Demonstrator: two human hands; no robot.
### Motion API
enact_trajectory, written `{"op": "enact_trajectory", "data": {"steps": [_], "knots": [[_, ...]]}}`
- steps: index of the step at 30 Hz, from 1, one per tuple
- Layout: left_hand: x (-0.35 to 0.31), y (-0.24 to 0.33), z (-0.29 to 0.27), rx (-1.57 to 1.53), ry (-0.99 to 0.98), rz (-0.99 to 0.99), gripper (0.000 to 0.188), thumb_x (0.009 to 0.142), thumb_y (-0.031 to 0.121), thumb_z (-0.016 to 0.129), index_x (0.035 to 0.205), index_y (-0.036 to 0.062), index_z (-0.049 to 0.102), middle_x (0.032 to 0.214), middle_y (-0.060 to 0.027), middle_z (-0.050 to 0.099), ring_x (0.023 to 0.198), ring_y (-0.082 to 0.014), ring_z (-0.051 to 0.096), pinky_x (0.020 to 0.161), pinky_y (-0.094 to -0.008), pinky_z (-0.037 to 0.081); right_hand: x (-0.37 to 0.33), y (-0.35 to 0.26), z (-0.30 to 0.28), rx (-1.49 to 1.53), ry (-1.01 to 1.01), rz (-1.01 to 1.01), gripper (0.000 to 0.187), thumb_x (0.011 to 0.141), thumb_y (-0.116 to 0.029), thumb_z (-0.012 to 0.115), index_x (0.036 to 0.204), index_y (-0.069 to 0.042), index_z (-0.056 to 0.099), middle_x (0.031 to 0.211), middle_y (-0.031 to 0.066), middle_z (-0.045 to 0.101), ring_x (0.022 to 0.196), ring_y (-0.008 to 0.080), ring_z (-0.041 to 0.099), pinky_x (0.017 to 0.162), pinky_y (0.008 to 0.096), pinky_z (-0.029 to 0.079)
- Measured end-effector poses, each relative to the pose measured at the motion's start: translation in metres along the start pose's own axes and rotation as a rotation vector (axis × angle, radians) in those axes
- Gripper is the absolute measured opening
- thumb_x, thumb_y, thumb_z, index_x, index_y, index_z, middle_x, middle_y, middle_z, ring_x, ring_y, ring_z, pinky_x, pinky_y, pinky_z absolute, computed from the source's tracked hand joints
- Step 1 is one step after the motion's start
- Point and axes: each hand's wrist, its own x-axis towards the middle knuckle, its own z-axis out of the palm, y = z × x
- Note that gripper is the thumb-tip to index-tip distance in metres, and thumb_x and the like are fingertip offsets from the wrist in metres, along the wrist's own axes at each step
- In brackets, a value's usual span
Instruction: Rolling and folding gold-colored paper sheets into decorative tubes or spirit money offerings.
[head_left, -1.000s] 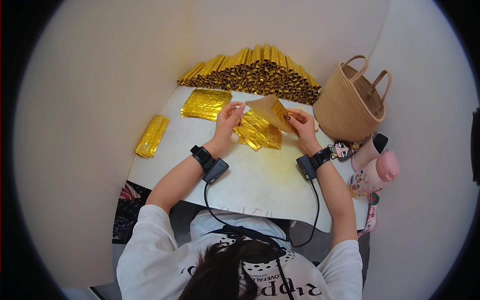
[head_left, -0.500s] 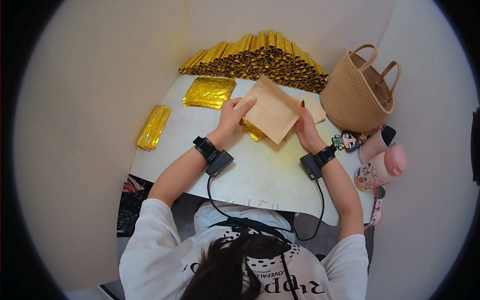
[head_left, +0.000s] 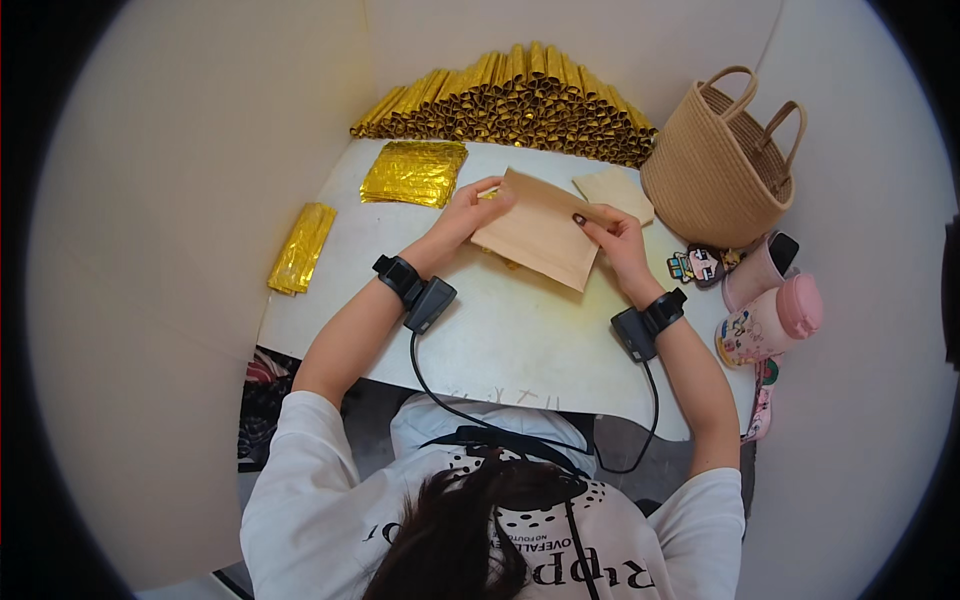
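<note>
A square sheet of tan paper [head_left: 540,235] is held up over the table between my two hands. My left hand [head_left: 485,203] grips its left edge, with the fingers partly behind it. On the right edge, my right hand [head_left: 615,243] pinches the paper, thumb on the near face. A bit of gold foil [head_left: 510,265] peeks out beneath the sheet, most of it hidden. Behind my right hand lies a pale stack of paper [head_left: 612,190]. To the left of my left hand is a flat stack of gold foil sheets [head_left: 413,173].
Rolled gold foil tubes [head_left: 510,100] are heaped along the back wall. A narrower gold foil stack [head_left: 302,248] lies at the table's left edge. On the right stand a woven basket [head_left: 710,170], a pink cup [head_left: 755,275], a pink-lidded bottle [head_left: 765,325] and a cartoon figure [head_left: 697,265].
The tan sheet has been turned and tilted between my hands. My right hand has shifted its hold, its thumb now on the paper's face.
</note>
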Motion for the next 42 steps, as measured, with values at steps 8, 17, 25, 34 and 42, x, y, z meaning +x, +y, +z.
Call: {"op": "enact_trajectory", "data": {"steps": [8, 17, 25, 34, 42], "knots": [[0.006, -0.009, -0.011, -0.08, 0.063, 0.056, 0.032, 0.094, 0.021, 0.053, 0.125, 0.0134, 0.051, 0.096, -0.0049, 0.066, 0.081, -0.0101, 0.063, 0.072, -0.0224, 0.05, 0.0, -0.011, 0.006, 0.108, 0.014, -0.014, 0.022, 0.089, -0.003, 0.054, 0.108, -0.004, 0.067, 0.101, 0.0033, 0.068, 0.089, 0.0095, 0.063, 0.08, 0.0233, 0.05], [0.008, -0.007, -0.009, -0.169, 0.226, -0.086, 0.035, 0.092, 0.034, 0.056, 0.119, 0.0118, 0.056, 0.102, -0.0095, 0.064, 0.083, -0.0129, 0.064, 0.074, -0.0226, 0.049, 0.001, -0.003, 0.001, -0.023, -0.1, 0.003, 0.022, 0.087, 0.003, 0.053, 0.101, -0.002, 0.069, 0.104, 0.0046, 0.066, 0.095, 0.011, 0.062, 0.083, 0.0254, 0.051], [0.007, -0.007, -0.006, 0.07, 0.102, 0.055, 0.022, 0.091, 0.022, 0.063, 0.103, 0.004, 0.061, 0.089, -0.0034, 0.068, 0.074, -0.0056, 0.063, 0.065, -0.0197, 0.049, 0.0, -0.008, 0.008, -0.037, -0.184, 0.0, 0.031, 0.081, 0.004, 0.066, 0.112, 0.0, 0.063, 0.105, 0.007, 0.066, 0.094, 0.0104, 0.062, 0.085, 0.0221, 0.05], [0.0, 0.003, 0.003, 0.041, 0.066, 0.067, 0.016, 0.09, 0.021, 0.065, 0.097, 0.0061, 0.063, 0.077, 0.0004, 0.065, 0.064, -0.0027, 0.06, 0.057, -0.0183, 0.047, 0.004, 0.002, 0.0, -0.026, -0.149, 0.014, 0.021, 0.086, 0.002, 0.061, 0.106, -0.004, 0.057, 0.091, 0.0037, 0.068, 0.08, 0.0031, 0.06, 0.07, 0.0154, 0.046], [0.005, -0.008, -0.003, 0.093, 0.031, 0.079, 0.016, 0.089, 0.019, 0.067, 0.098, 0.0059, 0.066, 0.079, 0.0005, 0.066, 0.064, -0.0037, 0.06, 0.057, -0.0184, 0.048, 0.002, -0.004, 0.002, -0.028, -0.161, 0.021, 0.023, 0.088, -0.002, 0.059, 0.111, -0.005, 0.056, 0.08, -0.0006, 0.066, 0.075, 0.0011, 0.059, 0.065, 0.0145, 0.044]]}}
